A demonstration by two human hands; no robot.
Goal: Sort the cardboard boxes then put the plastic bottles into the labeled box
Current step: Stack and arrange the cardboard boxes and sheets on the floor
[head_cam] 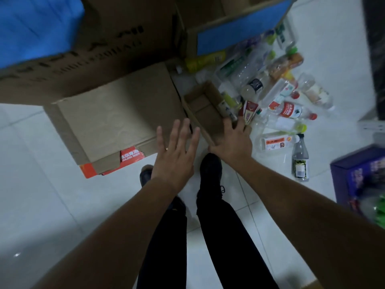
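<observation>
This looks like a storeroom or back room used for sorting recyclables. A pale tiled floor runs across the whole frame. Big cardboard boxes crowd the upper left and top, and a small open box sits near the centre. A heap of plastic bottles lies loose on the tiles at the right. A purple carton stands at the right edge.

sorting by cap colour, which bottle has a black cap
The greyish bottle nearest the purple box, set apart from the pile; nearby caps are red, green or yellow.
</observation>
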